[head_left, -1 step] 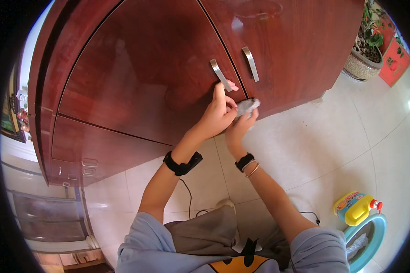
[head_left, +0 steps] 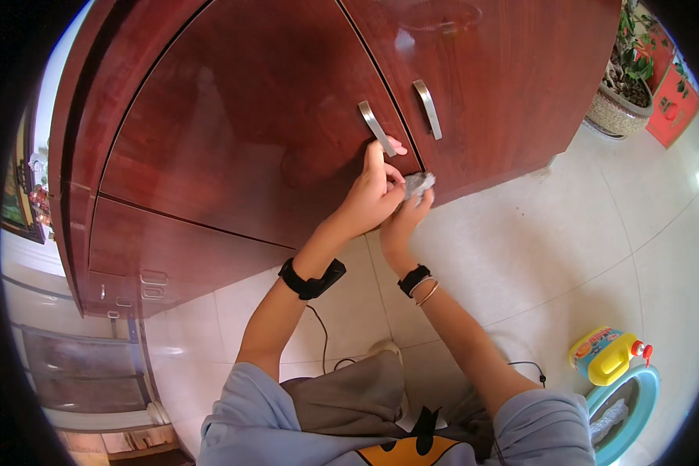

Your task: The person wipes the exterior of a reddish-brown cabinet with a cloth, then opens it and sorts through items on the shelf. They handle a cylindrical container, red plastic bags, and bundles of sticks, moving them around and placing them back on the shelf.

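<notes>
A dark red, glossy wooden cabinet (head_left: 248, 116) rises in front of me, with two silver bar handles side by side across the gap between its doors. My left hand (head_left: 373, 194) has its fingers hooked round the lower end of the left door handle (head_left: 374, 124). Just right of it and a little lower, my right hand (head_left: 406, 221) grips a crumpled grey-white cloth (head_left: 419, 185) at the doors' bottom edge, by the gap. The right door handle (head_left: 427, 110) is untouched. Part of the cloth is hidden behind my fingers.
Pale floor tiles (head_left: 536, 233) lie below the cabinet. At lower right a yellow jug with a red cap (head_left: 610, 356) stands by a turquoise basin (head_left: 651, 396) holding a wet-looking cloth. A potted plant (head_left: 621, 109) and a red box (head_left: 670, 116) stand at upper right. A cable (head_left: 324, 342) runs near my feet.
My right hand and the cloth have shifted slightly left. My left hand stays on the handle, and the door has not moved.
</notes>
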Demonstrator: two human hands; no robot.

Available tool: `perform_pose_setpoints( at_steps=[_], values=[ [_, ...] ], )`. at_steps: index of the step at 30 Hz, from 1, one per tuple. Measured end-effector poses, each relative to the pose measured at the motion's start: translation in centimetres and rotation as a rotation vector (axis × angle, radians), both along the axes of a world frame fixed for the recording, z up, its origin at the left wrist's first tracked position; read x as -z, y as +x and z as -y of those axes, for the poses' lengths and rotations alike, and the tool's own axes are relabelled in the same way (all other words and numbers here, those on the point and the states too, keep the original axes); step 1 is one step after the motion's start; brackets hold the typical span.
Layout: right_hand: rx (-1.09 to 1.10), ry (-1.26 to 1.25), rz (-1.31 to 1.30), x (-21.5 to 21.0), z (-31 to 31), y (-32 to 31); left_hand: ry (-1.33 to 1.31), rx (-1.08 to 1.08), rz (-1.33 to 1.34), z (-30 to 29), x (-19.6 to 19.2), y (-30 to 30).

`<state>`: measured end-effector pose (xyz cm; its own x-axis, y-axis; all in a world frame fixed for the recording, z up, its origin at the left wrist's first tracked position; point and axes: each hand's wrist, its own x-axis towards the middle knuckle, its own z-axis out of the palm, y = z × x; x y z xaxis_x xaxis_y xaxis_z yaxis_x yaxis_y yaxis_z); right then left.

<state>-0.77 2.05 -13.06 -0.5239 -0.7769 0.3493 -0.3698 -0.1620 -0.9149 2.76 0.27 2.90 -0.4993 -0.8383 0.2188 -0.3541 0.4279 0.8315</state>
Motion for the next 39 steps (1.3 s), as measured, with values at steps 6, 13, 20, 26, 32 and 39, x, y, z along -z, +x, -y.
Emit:
perform_pose_setpoints(
  at_steps=[6, 13, 20, 26, 32, 39],
  values=[
    [0.039, -0.162, 0.038, -0.4, -0.7, -0.5, -0.018, 0.009, 0.009, -0.1, -0.3, 0.0],
    [0.052, -0.392, 0.168, -5.4, 0.2, -5.3, 0.074, 0.042, -0.020, -0.7, -1.5, 1.3],
    [-0.116, -0.722, -0.047, -13.8, 0.6, -6.0, 0.120, -0.014, 0.307, -3.2, -1.7, 5.3],
    [0.046, -0.446, -0.406, -18.5, 2.4, -5.5, 0.203, 0.030, 0.562, -5.4, -0.9, 7.4],
    [0.001, -0.486, -0.475, -18.9, 3.3, -6.9, 0.239, 0.126, 0.636, -5.8, 0.4, 7.4],
    [0.007, -0.537, -0.416, -17.0, 2.8, -6.5, 0.228, 0.150, 0.647, -6.0, 0.3, 7.3]
  ],
)
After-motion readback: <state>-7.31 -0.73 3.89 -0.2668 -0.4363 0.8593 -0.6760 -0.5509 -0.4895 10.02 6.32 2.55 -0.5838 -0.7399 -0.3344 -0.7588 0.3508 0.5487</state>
